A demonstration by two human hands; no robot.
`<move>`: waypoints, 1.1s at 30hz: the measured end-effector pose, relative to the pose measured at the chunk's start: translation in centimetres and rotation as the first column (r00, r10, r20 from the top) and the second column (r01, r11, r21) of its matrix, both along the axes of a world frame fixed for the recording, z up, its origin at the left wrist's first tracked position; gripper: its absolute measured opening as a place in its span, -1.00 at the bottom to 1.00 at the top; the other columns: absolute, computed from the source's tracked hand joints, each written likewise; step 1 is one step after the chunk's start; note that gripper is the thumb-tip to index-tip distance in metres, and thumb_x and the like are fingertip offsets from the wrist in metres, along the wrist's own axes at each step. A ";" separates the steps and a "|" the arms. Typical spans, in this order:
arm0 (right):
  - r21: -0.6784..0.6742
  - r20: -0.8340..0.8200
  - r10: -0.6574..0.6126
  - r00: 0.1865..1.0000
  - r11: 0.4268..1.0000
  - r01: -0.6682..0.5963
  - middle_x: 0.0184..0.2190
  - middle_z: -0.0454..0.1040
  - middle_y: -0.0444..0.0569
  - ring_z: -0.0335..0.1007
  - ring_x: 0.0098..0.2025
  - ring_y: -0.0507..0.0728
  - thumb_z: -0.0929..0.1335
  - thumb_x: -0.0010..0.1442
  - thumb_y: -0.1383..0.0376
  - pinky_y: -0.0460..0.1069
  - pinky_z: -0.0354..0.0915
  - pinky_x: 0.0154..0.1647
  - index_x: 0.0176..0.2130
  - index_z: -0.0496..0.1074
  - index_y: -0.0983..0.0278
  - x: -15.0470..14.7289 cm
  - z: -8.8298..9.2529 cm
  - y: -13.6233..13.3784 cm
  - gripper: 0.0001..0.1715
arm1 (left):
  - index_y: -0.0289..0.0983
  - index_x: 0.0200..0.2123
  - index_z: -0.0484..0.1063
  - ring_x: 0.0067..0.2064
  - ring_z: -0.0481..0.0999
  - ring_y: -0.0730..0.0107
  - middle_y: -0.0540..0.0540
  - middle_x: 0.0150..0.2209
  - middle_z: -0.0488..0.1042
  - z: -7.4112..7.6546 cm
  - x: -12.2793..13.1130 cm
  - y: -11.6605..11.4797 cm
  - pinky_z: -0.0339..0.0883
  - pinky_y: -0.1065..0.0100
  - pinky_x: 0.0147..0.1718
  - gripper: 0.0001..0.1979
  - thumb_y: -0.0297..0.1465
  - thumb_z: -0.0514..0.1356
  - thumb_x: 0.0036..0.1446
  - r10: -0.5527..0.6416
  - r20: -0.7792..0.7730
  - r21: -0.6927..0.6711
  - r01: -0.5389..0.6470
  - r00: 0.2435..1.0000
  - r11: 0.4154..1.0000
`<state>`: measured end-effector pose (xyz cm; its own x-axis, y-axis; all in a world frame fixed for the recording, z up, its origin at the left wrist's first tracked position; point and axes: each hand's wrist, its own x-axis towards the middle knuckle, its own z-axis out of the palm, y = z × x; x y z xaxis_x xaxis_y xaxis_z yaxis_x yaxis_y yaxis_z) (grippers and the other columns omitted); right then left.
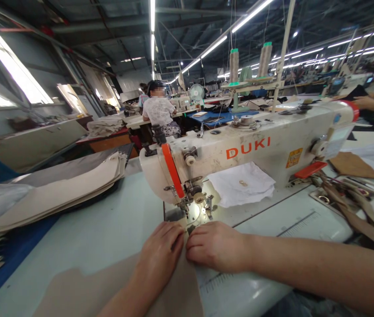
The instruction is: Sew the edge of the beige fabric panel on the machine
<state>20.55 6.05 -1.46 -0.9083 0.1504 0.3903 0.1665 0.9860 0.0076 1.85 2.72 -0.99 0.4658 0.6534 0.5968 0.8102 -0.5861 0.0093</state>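
A beige fabric piece (84, 290) lies on the pale sewing table (107, 229), its far end running toward the needle area (191, 210) of a white DUKI sewing machine (256, 145). My left hand (160, 257) lies on the fabric with fingers pressed flat and pointing at the presser foot. My right hand (215, 246) rests beside it, fingers curled and pinching the fabric's right edge just in front of the needle.
A stack of beige fabric pieces (61, 189) lies at the left on blue cloth. A white cloth (242, 185) sits under the machine arm. Beige straps (348, 207) lie at the right. Thread cones (249, 66) stand behind the machine. Another person (158, 110) sits at a far table.
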 end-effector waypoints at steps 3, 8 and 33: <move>-0.003 -0.002 -0.004 1.000 1.000 0.004 -0.32 0.47 -0.07 0.29 -0.21 0.08 0.22 0.31 0.33 -0.05 0.23 -0.17 -0.37 0.41 0.30 0.0 -0.1 0.0 -0.73 | -0.26 -0.40 0.40 -0.37 0.49 0.34 -0.08 -0.42 0.51 0.0 -0.1 0.0 0.42 0.34 -0.35 -0.79 -0.46 0.00 0.20 -0.006 0.014 0.001 0.006 1.000 1.000; -0.010 0.013 -0.011 1.000 1.000 0.011 -0.33 0.47 -0.09 0.29 -0.22 0.08 0.22 0.31 0.32 -0.05 0.25 -0.18 -0.38 0.42 0.30 -0.1 0.2 -0.1 -0.72 | -0.25 -0.39 0.40 -0.36 0.49 0.33 -0.08 -0.40 0.51 -0.1 -0.2 0.0 0.42 0.34 -0.32 -0.80 -0.46 0.00 0.20 0.001 0.013 -0.017 -0.001 1.000 1.000; 0.046 0.017 -0.135 0.991 0.990 0.134 -0.28 0.46 -0.02 0.31 -0.20 0.12 0.27 0.27 0.34 0.01 0.26 -0.11 -0.27 0.42 0.35 -0.3 0.4 0.1 -0.85 | -0.27 -0.30 0.46 -0.25 0.52 0.29 -0.13 -0.30 0.54 -0.1 -0.4 -1.0 0.47 0.27 -0.24 -0.78 -0.45 0.01 0.21 0.009 0.089 -0.114 0.001 0.996 0.993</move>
